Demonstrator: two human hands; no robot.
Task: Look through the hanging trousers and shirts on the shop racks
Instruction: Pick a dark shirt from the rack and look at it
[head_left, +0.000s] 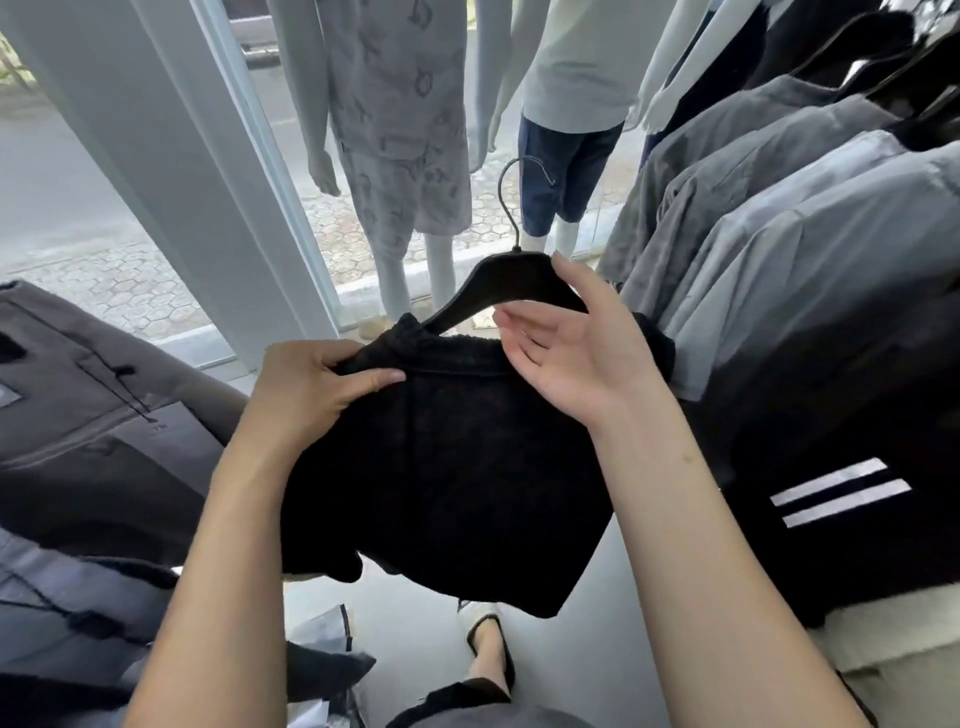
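A pair of black textured shorts (457, 467) hangs on a black hanger (498, 286) held out in front of me, off the rack. My left hand (311, 384) grips the waistband at its left end, thumb on top of the fabric. At the hanger's right shoulder my right hand (566, 348) is turned palm towards me, fingers loosely spread, the fingertips touching the hanger; whether it grips the hanger is unclear. Grey and pale blue shirts (779, 223) hang in a row on the right. Dark grey trousers (93, 405) hang at the left.
Two mannequins (395, 130) in shorts sets stand in the shop window straight ahead, beside a white pillar (171, 156). A black garment with two white stripes (841, 493) hangs low on the right. My foot in a pale shoe (483, 629) stands on the grey floor.
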